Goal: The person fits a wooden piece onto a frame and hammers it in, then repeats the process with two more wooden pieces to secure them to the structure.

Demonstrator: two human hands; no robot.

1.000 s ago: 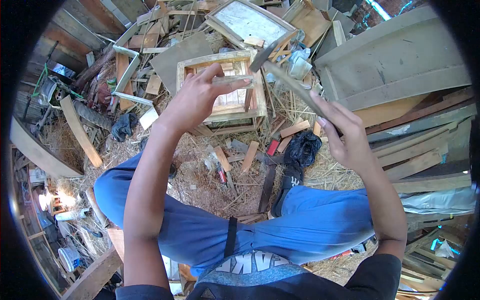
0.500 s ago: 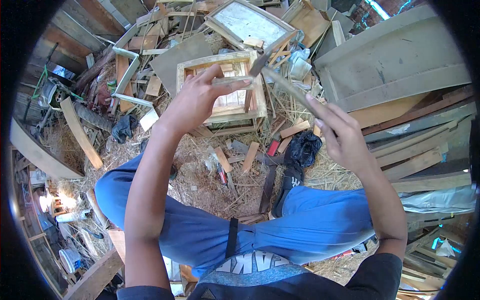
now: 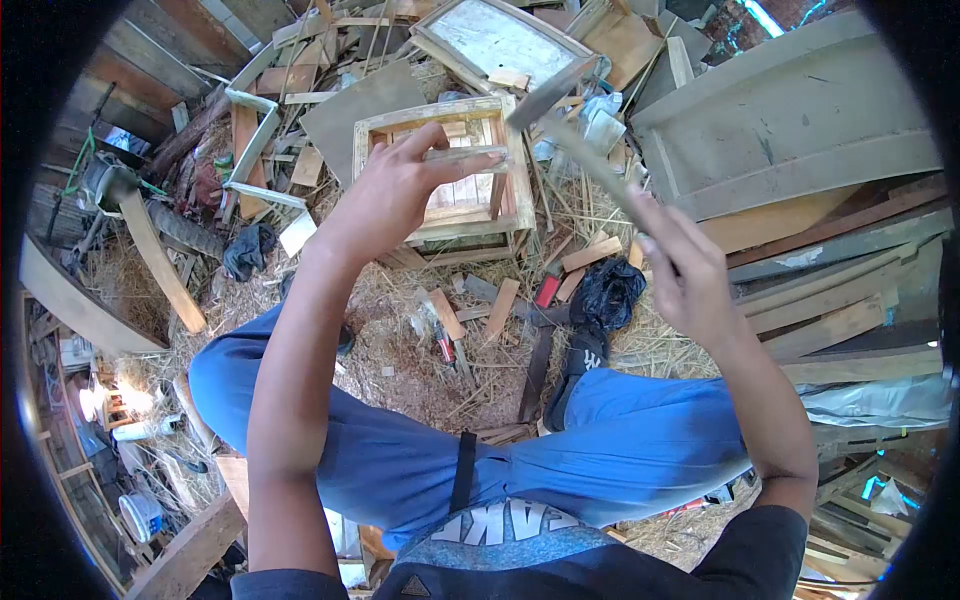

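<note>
In my right hand (image 3: 685, 260) is the handle of a hammer (image 3: 598, 165), with its dark metal head raised at the right of a wooden frame. My left hand (image 3: 400, 185) is closed on a short wooden strip (image 3: 468, 163), which it keeps level over the box-like wooden frame (image 3: 522, 190). The hammer head is apart from the strip's end. Light slats show inside the frame; my left hand and forearm hide part of its left side.
Scrap wood pieces (image 3: 503, 312), a black plastic bag (image 3: 612, 295) and a red-handled tool (image 3: 444, 345) lie on the straw-strewn ground. A glazed frame (image 3: 500, 45) lies behind. A large grey panel (image 3: 790, 120) leans at the right. A curved board (image 3: 160, 260) stands at the left.
The hammer has lifted up and to the right, away from the strip's end, and my right hand has shifted slightly. My left hand and the strip have hardly moved.
</note>
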